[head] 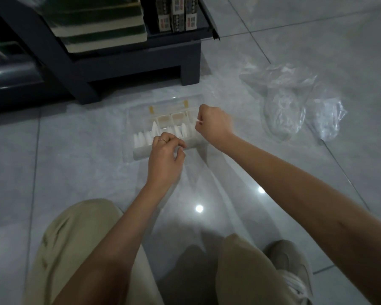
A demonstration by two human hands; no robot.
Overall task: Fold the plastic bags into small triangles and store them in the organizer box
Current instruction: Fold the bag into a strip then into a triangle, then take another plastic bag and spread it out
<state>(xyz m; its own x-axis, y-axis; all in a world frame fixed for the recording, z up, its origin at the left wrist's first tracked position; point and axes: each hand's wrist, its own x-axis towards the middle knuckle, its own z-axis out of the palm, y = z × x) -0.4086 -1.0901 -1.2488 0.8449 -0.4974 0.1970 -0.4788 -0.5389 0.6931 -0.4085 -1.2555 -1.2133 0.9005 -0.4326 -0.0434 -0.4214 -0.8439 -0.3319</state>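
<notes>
While I pull it taut, probably for creasing, my left hand [166,150] and right hand [213,126], set apart, each pinch the thin clear plastic bag [207,172] over the clear compartmented organizer box [141,154] at twelve o'clock, white folded triangles [154,129] inside. Crumpled clear spare bags [295,102] wait at two o'clock. I can barely trace the film's edges against the glossy floor.

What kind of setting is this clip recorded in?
Likely a room in a home, at floor level: glossy grey floor tiles, a dark low shelf holding stacked books, and crumpled clear plastic bags lying near the organizer box.
</notes>
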